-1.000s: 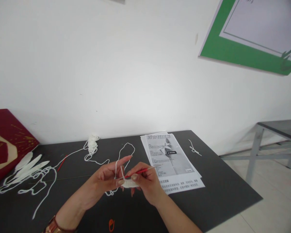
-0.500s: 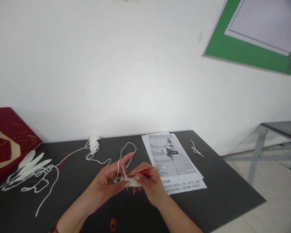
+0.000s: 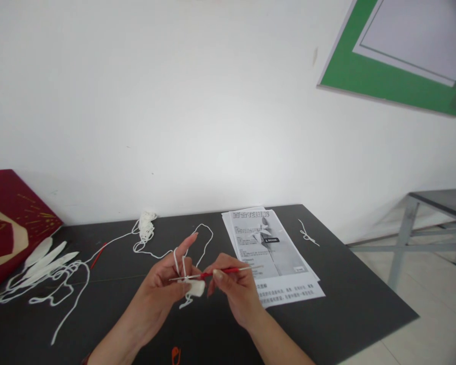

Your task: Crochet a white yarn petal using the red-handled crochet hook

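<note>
Close together — right hand point(image 3: 233, 288) pinching red-handled hook point(image 3: 231, 270), left hand point(image 3: 160, 281) pinching white crochet piece point(image 3: 197, 288), yarn point(image 3: 176, 261) round left forefinger point(image 3: 187, 243).

A white crocheted yarn piece point(image 3: 196, 288) and slim red-and-silver metal hook point(image 3: 230, 270) contrast with a gold-streaked, angular maroon board point(image 3: 33, 223).

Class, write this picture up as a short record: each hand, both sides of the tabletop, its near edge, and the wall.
Left hand: pinching small white piece, yarn around raised index finger
Right hand: holding slim red-and-metal tool
Tabletop, left: white petal-shaped pieces
Tabletop, right: printed sheets, tied white strand
Near edge: orange clip
Wall: green-bordered board
</note>
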Available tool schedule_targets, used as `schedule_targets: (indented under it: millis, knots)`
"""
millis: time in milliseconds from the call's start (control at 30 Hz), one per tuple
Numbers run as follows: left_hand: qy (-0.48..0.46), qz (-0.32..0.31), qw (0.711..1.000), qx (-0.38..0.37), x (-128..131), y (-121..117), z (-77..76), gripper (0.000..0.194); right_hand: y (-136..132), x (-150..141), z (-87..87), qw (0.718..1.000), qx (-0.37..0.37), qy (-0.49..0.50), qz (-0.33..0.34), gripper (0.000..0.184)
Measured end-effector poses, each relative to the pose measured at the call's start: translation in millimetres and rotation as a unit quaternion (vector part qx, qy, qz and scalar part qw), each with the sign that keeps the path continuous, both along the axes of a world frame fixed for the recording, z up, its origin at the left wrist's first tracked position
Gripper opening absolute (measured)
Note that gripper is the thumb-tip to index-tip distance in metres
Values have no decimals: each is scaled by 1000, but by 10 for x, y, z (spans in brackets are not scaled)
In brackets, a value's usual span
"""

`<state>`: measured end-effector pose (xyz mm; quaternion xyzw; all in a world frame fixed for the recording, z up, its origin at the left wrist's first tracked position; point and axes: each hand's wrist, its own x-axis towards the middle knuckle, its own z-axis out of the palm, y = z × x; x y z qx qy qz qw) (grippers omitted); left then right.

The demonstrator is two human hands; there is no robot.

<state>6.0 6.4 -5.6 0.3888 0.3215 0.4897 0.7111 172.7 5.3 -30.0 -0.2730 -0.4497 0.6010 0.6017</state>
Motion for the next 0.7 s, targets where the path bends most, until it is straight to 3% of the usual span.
schedule_targets:
  millis: [233, 433, 700]
  knots:
    - [-11, 18, 1000, 9, -39, 33, 33, 74, 54, -18, -60, 996, -50, 78, 5, 13]
    - [19, 15, 1000, 3, -42, 56, 15, 71, 50, -24, -56, 995, -60, 81, 4, 11]
    - [73, -25, 997, 18, -50, 56, -25, 85, 38, -28, -47, 995, -49, 86, 16, 9]
